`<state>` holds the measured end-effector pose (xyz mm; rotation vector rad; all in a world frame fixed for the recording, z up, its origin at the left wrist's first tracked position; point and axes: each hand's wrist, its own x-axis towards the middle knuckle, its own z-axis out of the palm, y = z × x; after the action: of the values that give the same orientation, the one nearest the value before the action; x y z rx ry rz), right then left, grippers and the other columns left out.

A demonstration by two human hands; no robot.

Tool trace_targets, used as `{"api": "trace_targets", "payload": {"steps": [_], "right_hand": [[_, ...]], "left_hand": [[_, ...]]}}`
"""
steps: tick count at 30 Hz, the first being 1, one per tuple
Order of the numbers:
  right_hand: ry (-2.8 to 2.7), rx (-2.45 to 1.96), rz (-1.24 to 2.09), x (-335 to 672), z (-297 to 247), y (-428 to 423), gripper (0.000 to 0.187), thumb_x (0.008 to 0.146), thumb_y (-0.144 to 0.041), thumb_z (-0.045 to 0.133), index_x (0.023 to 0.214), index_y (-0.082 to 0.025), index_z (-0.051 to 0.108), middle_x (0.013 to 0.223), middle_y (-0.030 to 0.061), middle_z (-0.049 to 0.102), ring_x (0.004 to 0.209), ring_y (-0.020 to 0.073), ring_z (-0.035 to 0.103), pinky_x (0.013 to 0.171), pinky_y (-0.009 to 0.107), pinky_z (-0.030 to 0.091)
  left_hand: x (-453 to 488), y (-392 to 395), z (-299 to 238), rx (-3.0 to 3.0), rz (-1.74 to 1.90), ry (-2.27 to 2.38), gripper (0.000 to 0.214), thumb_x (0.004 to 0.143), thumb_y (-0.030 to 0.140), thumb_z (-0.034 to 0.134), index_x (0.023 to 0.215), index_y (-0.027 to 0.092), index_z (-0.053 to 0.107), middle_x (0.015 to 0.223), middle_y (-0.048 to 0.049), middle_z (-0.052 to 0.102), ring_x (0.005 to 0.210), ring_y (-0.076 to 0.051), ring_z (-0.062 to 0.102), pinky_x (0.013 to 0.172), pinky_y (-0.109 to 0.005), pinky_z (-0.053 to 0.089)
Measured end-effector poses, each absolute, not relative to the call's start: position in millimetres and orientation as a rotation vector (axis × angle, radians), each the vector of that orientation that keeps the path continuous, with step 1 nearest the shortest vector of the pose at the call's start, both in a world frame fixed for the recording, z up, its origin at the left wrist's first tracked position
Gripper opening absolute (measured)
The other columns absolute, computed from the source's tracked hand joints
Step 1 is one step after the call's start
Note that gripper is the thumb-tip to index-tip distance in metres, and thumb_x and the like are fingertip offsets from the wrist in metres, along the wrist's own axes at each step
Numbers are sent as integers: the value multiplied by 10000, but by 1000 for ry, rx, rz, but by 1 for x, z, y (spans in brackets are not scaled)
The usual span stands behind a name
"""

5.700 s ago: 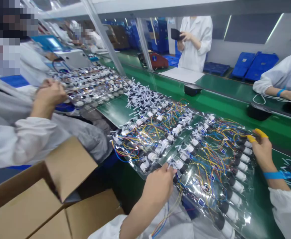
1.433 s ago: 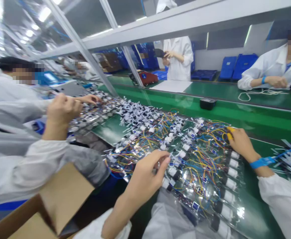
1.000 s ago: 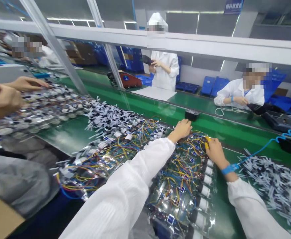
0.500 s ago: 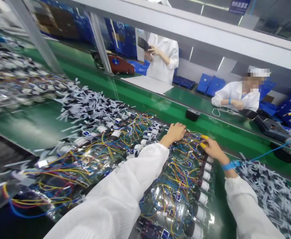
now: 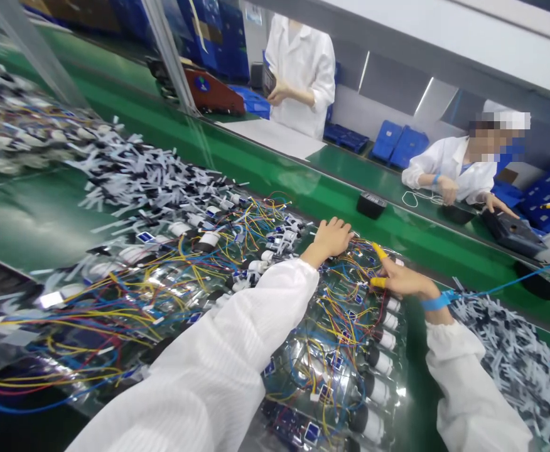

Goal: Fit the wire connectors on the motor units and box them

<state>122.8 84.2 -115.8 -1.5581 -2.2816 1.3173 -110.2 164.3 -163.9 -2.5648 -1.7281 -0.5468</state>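
My left hand lies palm down at the far end of a row of wired assemblies, its fingers laid forward; what is under the palm is hidden. To its right, my right hand wears yellow finger covers and a blue wrist strap. Its two covered digits are spread apart over the far wires, and nothing shows between them. Below both hands runs a row of clear plastic pieces with black-and-white cylinders, small blue-and-white parts and yellow, blue and red wires.
More wired assemblies cover the left of the green table. Piles of white strips lie at left and right. A blue cord runs from the wrist strap. Beyond a green ledge with a black box, two people in white work.
My right hand's covered digits have spread wider, and the hand has turned. My left hand stays near the same place. The view has shifted slightly; the seated person's one hand now reaches a black device.
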Motion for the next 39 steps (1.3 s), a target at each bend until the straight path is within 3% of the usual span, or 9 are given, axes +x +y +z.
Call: {"api": "trace_targets", "payload": {"steps": [5, 9, 18, 23, 25, 27, 32, 36, 39], "right_hand": [[-2247, -1458, 1512, 118, -111, 75, 1205, 865, -257, 756, 1689, -222, -123, 962, 73, 735, 427, 98, 497, 368, 211, 423], [-2182, -1404, 1634, 122, -106, 75, 1125, 886, -269, 708, 1690, -214, -77, 926, 76, 767, 398, 90, 484, 360, 192, 389], [-1695, -1337, 1366, 163, -51, 49, 901, 809, -296, 789, 1582, -222, 332, 727, -33, 694, 376, 49, 376, 350, 149, 305], [-1450, -1194, 1032, 186, -20, 25, 448, 748, -247, 825, 1138, -253, 605, 717, -34, 696, 350, 25, 316, 360, 159, 317], [-1372, -1103, 950, 196, -11, 16, 371, 683, -167, 833, 871, -254, 525, 733, -30, 707, 361, 21, 331, 384, 162, 341], [-1324, -1069, 874, 207, -6, 9, 430, 644, -99, 817, 786, -250, 440, 751, -19, 713, 381, 30, 360, 406, 177, 358], [-1377, -1210, 749, 226, -6, 8, 420, 735, -175, 806, 1104, -257, 624, 708, -21, 649, 450, 83, 446, 441, 223, 370], [-1557, -1449, 822, 230, -25, 26, 696, 768, -357, 770, 1396, -188, 523, 786, 12, 689, 545, 143, 557, 514, 276, 470], [-1678, -1662, 846, 228, -46, 44, 733, 781, -397, 691, 1432, -127, 490, 796, 48, 707, 603, 186, 623, 572, 321, 527]], "left_hand": [[-110, 163, -164, -2558, -542, -1708, 389, 1087, 374, 383, 1286, 180, 655, 1343, -167, 658, 1294, -342, 516, 1026, -515, 418], [-110, 164, -165, -2556, -537, -1699, 384, 1092, 370, 373, 1280, 185, 654, 1336, -152, 662, 1287, -332, 523, 1017, -506, 424], [-110, 165, -166, -2504, -555, -1760, 314, 1081, 379, 480, 1236, 170, 656, 1264, -109, 657, 1267, -302, 555, 1051, -501, 437], [-110, 165, -164, -2450, -536, -1827, 313, 1045, 389, 578, 1263, 176, 650, 1292, -105, 650, 1239, -297, 585, 1052, -514, 468], [-110, 166, -163, -2427, -530, -1854, 323, 1040, 386, 595, 1278, 175, 648, 1304, -106, 651, 1221, -293, 605, 1049, -522, 485], [-111, 166, -163, -2410, -527, -1878, 329, 1038, 385, 605, 1287, 175, 647, 1316, -109, 651, 1214, -292, 615, 1052, -530, 493], [-111, 169, -164, -2389, -521, -1912, 339, 1040, 394, 602, 1304, 184, 640, 1325, -109, 649, 1216, -290, 618, 1055, -532, 497], [-111, 171, -163, -2378, -505, -1931, 342, 1035, 402, 607, 1292, 180, 645, 1315, -110, 652, 1219, -295, 614, 1059, -538, 489], [-111, 170, -162, -2370, -504, -1929, 339, 1033, 400, 612, 1284, 175, 649, 1306, -109, 657, 1221, -294, 615, 1069, -542, 482]]}}
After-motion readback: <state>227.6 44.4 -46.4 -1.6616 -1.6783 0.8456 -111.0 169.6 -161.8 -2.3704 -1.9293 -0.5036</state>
